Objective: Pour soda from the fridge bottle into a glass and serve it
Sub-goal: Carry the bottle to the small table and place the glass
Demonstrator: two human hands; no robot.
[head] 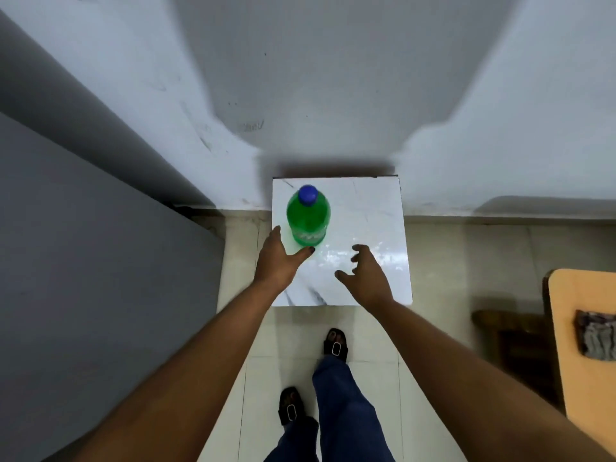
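Both bare arms stretched forward. Left hand (278,258) open, palm turned inward, thumb out to side — fingers (276,233) straight. Right hand (365,275) open too, palm down — fingers curled like claw, holding nothing.

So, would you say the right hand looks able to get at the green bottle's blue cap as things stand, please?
Probably yes. The right hand is open and empty above the marble table, and nothing lies between it and the blue cap. The left hand is beside the green bottle, low, leaving the top free.
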